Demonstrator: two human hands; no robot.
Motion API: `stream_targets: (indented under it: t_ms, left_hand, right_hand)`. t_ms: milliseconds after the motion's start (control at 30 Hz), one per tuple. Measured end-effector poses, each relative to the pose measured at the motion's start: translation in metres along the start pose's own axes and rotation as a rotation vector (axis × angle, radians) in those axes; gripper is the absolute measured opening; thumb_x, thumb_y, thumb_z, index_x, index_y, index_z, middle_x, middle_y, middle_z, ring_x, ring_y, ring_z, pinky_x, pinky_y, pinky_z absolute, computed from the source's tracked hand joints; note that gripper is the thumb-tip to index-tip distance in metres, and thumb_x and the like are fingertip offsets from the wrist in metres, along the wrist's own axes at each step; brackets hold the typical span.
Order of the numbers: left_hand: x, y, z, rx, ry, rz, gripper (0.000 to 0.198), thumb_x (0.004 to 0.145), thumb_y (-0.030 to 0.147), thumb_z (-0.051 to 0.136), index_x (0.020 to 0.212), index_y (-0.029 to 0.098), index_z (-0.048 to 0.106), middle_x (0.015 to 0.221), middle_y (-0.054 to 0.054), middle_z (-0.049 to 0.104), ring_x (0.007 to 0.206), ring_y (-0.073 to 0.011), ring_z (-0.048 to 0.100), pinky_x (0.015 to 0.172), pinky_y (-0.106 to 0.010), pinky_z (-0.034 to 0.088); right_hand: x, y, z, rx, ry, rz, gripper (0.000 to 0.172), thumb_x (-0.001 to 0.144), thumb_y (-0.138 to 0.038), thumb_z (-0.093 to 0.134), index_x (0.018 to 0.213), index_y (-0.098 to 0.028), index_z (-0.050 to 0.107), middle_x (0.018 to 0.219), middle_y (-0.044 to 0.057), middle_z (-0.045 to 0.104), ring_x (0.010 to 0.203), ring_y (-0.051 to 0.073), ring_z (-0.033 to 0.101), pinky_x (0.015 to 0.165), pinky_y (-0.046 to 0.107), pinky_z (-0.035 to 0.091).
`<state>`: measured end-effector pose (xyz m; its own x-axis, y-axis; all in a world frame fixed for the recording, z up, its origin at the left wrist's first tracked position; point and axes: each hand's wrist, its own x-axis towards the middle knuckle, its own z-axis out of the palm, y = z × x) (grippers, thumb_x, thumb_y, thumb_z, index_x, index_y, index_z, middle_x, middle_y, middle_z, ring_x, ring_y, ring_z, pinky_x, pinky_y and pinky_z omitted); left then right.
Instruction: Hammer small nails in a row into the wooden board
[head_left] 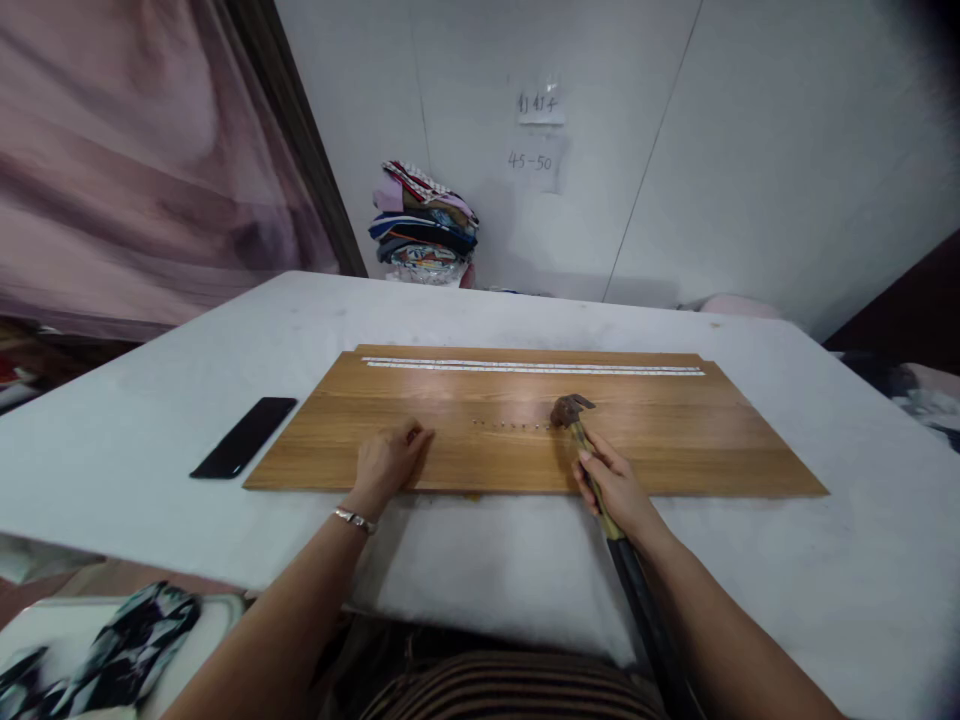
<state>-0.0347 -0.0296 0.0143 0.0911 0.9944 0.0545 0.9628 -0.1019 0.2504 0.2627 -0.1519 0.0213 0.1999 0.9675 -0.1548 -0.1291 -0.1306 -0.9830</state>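
Observation:
A claw hammer is in my right hand, gripped high on the handle close to its head. The hammer's head is over the wooden board, at the right end of a row of several small nails. My left hand is low over the board, left of that row. Its fingers are pinched together, and whatever may be between them is hidden or too small to make out. Two long white marked strips run along the board's far edge.
The board lies on a white-covered table. A black phone is left of the board. Folded cloths are stacked by the back wall, and a pink curtain hangs at the left. Patterned fabric lies at the lower left.

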Motion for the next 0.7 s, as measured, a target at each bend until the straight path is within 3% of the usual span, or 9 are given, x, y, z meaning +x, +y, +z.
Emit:
stream_targets:
  t_ms: [333, 700]
  left_hand:
    - [0.0020, -0.0084, 0.0056, -0.164, 0.059, 0.031, 0.028, 0.084, 0.043, 0.047, 0.092, 0.025, 0.067, 0.091, 0.000, 0.071, 0.083, -0.0170, 0.063, 0.067, -0.025, 0.041]
    - [0.0051, -0.0106, 0.0097, -0.213, 0.156, 0.096, 0.028, 0.083, 0.036, 0.044, 0.094, 0.022, 0.066, 0.101, -0.003, 0.069, 0.091, -0.0178, 0.062, 0.074, -0.027, 0.046]
  right_hand:
    - [-0.0009, -0.0016, -0.0007, -0.001, 0.005, 0.005, 0.067, 0.082, -0.038, 0.056, 0.144, -0.019, 0.037, 0.061, -0.007, 0.052, 0.034, 0.006, 0.039, 0.028, 0.017, 0.031]
    - [-0.0024, -0.0025, -0.0011, 0.008, 0.008, -0.008, 0.063, 0.083, -0.038, 0.056, 0.141, -0.020, 0.040, 0.062, -0.007, 0.052, 0.035, 0.005, 0.040, 0.028, 0.017, 0.032]
